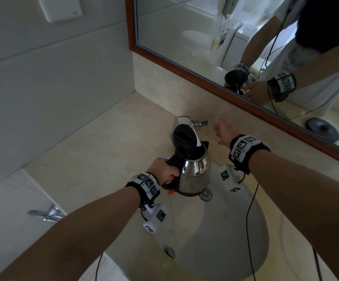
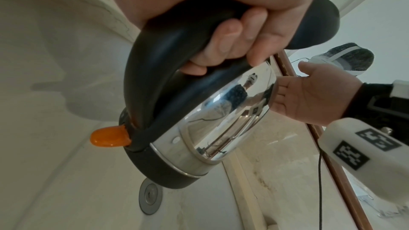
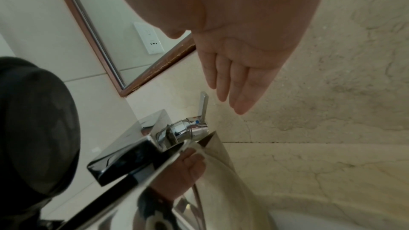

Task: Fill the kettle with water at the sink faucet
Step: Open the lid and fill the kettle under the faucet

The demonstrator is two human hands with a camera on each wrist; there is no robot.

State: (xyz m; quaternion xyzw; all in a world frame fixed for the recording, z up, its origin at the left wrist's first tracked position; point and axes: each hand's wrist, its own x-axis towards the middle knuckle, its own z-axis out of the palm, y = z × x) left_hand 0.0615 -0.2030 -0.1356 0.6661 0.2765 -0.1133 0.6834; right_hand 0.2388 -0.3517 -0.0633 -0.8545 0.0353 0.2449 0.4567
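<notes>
Kettle (image 1: pixel 193 173): our left hand (image 1: pixel 165 171) grips its handle, lid up, under the faucet (image 1: pixel 184 121).
Right hand (image 1: pixel 224 131): fingers straight, near the lever (image 3: pixel 203 102).

Both forearms are extended forward. The left hand (image 1: pixel 165 171) is curled tightly in a grip; the right hand (image 1: pixel 224 131) is held flat, fingers (image 3: pixel 230 83) straight and together.

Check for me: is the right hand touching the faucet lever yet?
Apart. The right wrist view shows bare wall between the right hand fingertips and the upright faucet lever.
</notes>
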